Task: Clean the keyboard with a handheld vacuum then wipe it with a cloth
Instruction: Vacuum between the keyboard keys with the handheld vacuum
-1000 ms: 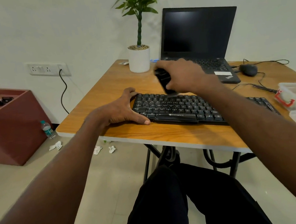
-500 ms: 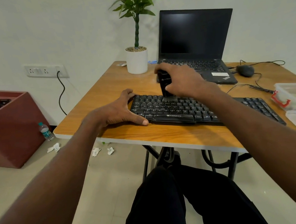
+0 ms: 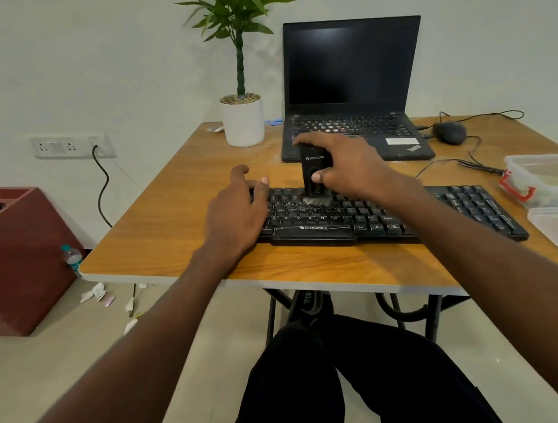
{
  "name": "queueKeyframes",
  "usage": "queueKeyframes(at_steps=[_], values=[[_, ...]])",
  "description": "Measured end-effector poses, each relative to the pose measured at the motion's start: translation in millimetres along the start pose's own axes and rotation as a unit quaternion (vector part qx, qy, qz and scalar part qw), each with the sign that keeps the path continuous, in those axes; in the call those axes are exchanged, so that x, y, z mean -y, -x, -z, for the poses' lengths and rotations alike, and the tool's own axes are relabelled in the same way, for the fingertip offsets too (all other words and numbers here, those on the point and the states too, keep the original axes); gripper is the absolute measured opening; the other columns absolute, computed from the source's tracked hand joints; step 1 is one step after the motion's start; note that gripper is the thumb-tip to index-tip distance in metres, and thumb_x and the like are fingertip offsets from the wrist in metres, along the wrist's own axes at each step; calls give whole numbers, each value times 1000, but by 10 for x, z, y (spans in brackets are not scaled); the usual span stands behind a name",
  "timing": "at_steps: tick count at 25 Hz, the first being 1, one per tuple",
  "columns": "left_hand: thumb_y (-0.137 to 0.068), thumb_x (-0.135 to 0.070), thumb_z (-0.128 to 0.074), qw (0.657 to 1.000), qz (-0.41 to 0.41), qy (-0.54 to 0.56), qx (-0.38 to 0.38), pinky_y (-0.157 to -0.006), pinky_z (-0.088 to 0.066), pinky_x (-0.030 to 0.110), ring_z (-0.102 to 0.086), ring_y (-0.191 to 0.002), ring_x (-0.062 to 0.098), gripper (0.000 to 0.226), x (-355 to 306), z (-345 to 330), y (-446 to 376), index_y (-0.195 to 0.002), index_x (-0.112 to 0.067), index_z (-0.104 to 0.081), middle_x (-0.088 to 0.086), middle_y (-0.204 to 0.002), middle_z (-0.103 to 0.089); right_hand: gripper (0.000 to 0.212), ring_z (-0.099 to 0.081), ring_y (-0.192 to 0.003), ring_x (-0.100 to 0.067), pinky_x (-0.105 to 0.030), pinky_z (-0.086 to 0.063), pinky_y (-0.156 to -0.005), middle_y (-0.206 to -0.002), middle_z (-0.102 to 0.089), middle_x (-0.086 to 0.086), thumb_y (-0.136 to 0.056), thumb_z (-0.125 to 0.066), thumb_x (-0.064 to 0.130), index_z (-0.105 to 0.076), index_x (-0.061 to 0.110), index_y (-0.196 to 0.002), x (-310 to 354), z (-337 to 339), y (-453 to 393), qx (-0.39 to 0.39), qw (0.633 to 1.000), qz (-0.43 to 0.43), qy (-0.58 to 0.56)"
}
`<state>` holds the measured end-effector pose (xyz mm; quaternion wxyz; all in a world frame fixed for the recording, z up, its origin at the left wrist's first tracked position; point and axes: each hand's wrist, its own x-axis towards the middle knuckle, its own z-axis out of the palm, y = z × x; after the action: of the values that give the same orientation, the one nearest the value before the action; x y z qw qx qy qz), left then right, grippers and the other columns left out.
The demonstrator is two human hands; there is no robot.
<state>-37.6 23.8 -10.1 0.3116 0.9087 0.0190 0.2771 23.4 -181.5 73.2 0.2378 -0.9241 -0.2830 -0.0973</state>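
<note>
Fingers (image 3: 327,171) of the right hand (image 3: 348,166) wrapping snugly round the handheld vacuum (image 3: 315,173), thumb tip lying on its front face near the round button, remaining digits curling behind the body out of view. Holding the black stick upright, brush end (image 3: 316,201) pressing down onto the upper letter rows of the keyboard (image 3: 367,217).

Left hand (image 3: 236,215) lying over the keyboard's left end, digits loosely spread and relaxed, clasping nothing, fingertips reaching past the back edge toward the desk (image 3: 176,229), apparently pinning the board in place.

Keyboard sitting near the front edge of the desk, slightly askew, right end running toward a clear plastic box (image 3: 553,179). Laptop (image 3: 355,100) standing open just behind, potted plant (image 3: 243,118) to its left, mouse (image 3: 449,132) to its right.

Judging the vacuum as light and rigid, smooth plastic, likely a bit slippery; gripping mid-body looking sensible, keeping the thumb within reach of the switch and the bristles free. Bristles appearing soft, splaying on contact, so needing only gentle pressure. Keyboard probably light enough to skate on the smooth wood, hence the bracing hand; keycaps possibly popping loose under hard scrubbing, so favouring short, easy strokes along the rows.
</note>
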Motion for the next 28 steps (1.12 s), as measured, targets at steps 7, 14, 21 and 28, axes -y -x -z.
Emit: queueKeyframes(at_steps=[7,14,21,28], values=[[-114,-36,-39,999,-19,-25,-15,-75,-46,41,-62,-74,19,38,-5,-19,-1,-140,-9,-49,-7,-89,-70,65,-62,-99,-22,-19,-54,-58,-119,-59,-2,-89,-71,3,-45,37,-137,18,8,29,8,999,19,-37],[-114,-32,-39,999,-14,-38,-10,-74,-41,40,-59,-69,19,32,-41,-2,17,-132,-9,-51,-3,-86,-71,63,-61,-97,-21,-20,-51,-58,-125,-60,-4,-87,-72,3,-44,35,-134,96,74,-13,29,999,29,25],[-114,-28,-39,999,-2,-37,-11,-72,-36,38,-57,-66,19,31,-62,19,26,-134,-8,-51,1,-80,-67,62,-64,-104,-29,-41,-59,-79,-126,-64,-10,-83,-76,9,-47,34,-131,134,123,-60,16,997,24,66],[-113,-35,-38,986,76,146,11,-72,-54,42,-72,-86,24,34,-13,68,-6,-137,-14,-50,1,-92,-75,65,-67,-96,-24,-31,-55,-70,-122,-67,-6,-79,-83,17,-46,38,-128,212,-63,-153,0,1000,28,0]])
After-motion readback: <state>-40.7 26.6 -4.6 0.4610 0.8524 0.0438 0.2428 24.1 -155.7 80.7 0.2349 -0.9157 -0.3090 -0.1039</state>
